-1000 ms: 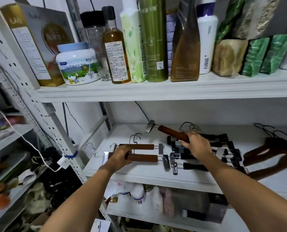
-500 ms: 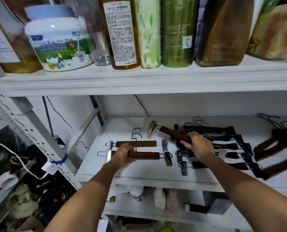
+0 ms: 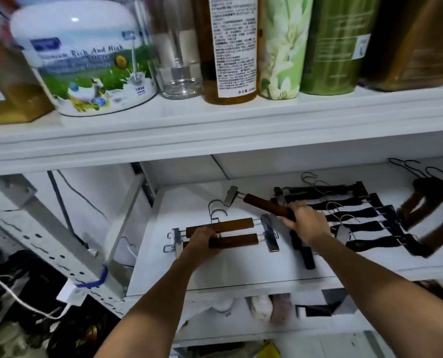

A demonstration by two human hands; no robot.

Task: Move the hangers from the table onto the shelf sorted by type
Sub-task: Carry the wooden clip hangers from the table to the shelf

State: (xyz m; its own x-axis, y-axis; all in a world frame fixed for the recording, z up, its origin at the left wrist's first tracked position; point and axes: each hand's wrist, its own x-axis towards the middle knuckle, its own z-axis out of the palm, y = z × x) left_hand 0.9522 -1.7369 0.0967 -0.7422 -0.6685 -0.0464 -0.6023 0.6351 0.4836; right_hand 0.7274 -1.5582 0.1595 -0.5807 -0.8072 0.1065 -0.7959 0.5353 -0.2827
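The shelf (image 3: 215,270) is bare along its front edge and in the back left corner, so a hand could pass there. The two wooden clip hangers (image 3: 230,232) fill the left middle, the black clip hangers (image 3: 357,218) crowd the right, and the upper shelf board (image 3: 215,135) caps the opening overhead

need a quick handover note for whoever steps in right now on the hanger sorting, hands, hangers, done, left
Left hand: on the two brown clip hangers lying flat, side by side, on the shelf.
Right hand: gripping a third brown clip hanger, tilted, not yet set down.
Black clip hangers lie grouped to the right; dark wooden hangers lie at the far right, blurred.
Done: three groups laid out by type.
Left: probably lay the held hanger with the brown pair. The table is out of view, so any remaining hangers are unknown.
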